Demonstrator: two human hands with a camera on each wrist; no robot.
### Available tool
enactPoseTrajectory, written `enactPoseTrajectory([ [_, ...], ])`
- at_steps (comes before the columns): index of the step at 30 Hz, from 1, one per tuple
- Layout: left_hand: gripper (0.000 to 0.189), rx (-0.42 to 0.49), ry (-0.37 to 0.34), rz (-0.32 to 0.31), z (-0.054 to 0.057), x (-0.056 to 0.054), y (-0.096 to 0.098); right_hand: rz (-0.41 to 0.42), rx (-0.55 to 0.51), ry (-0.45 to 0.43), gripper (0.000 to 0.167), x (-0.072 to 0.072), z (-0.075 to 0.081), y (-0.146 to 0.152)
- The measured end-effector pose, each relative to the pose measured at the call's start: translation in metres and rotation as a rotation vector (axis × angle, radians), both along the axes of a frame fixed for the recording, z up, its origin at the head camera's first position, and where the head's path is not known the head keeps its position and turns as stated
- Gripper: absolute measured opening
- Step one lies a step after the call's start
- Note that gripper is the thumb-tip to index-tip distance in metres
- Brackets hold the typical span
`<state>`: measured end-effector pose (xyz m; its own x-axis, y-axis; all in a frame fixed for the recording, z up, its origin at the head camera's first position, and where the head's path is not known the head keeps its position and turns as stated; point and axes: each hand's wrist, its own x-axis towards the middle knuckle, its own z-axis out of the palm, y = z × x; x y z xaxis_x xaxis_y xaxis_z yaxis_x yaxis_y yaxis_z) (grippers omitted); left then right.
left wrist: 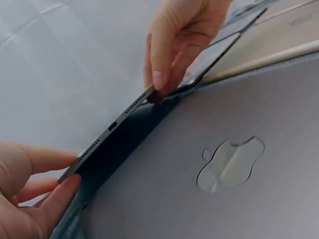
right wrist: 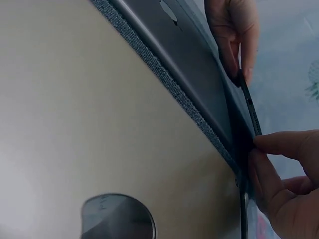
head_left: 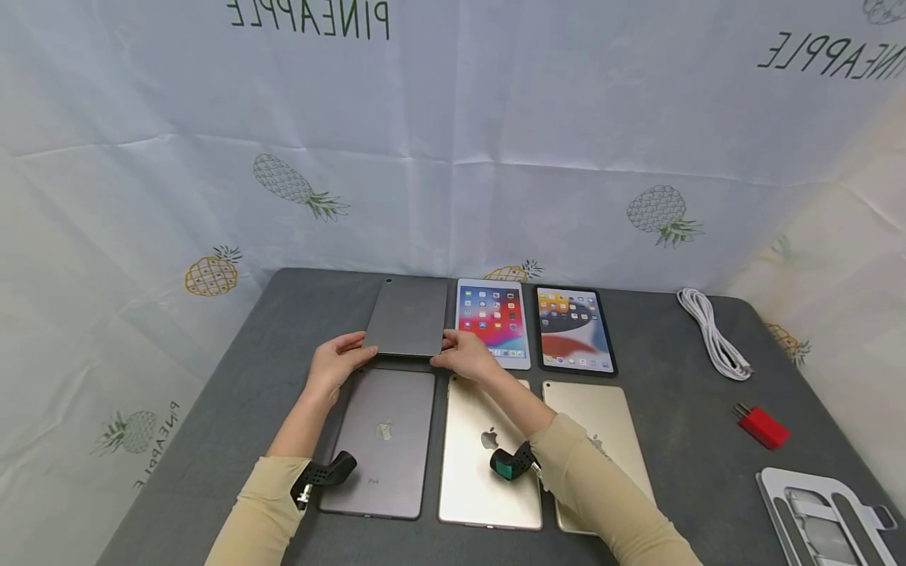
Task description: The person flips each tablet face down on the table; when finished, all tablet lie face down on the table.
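Observation:
A dark grey tablet (head_left: 406, 316), back face up, is at the rear left of the table. Its near edge, with a port and speaker holes, is raised off the cloth in the left wrist view. My left hand (head_left: 336, 363) pinches the left end of that edge between thumb and fingers. At the right end, my right hand (head_left: 467, 355) pinches the near corner the same way. Just in front lies a larger grey tablet (head_left: 385, 444) with an apple logo. Under my right forearm is a gold tablet (head_left: 488, 464), back face up.
Beside the raised tablet lie a white-framed tablet (head_left: 491, 314) and a black-framed tablet (head_left: 575, 330), screens lit. A second gold tablet (head_left: 616, 424) is partly under my right sleeve. Farther right are a white cable (head_left: 715, 334), a red plug (head_left: 763, 427) and a silver stand (head_left: 814, 511).

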<state>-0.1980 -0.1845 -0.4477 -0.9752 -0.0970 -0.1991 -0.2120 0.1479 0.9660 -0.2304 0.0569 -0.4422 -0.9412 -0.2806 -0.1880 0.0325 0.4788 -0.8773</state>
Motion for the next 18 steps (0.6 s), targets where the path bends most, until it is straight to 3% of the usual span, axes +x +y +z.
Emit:
enactPoseTrajectory([
  [4, 0.056, -0.083, 0.001, -0.012, -0.0001, -0.0002, -0.0021, 0.038, 0.138, 0.078, 0.061, -0.0035, -0.0025, -0.0021],
  [10, 0.054, -0.176, 0.004, 0.008, -0.0016, 0.0007, -0.0029, 0.102, 0.266, 0.19, 0.032, -0.0039, -0.0007, -0.0067],
  [12, 0.054, -0.203, 0.01, 0.012, -0.0017, 0.0013, -0.0023, 0.112, 0.282, 0.198, 0.035, -0.0031, 0.0002, -0.0073],
  [16, 0.052, -0.263, 0.02, 0.025, -0.0018, 0.0025, 0.0006, 0.124, 0.291, 0.198, 0.056, -0.0019, 0.0007, -0.0075],
  [18, 0.051, -0.292, 0.027, 0.029, -0.0015, 0.003, 0.0017, 0.132, 0.299, 0.209, 0.056, -0.0018, 0.0004, -0.0074],
])
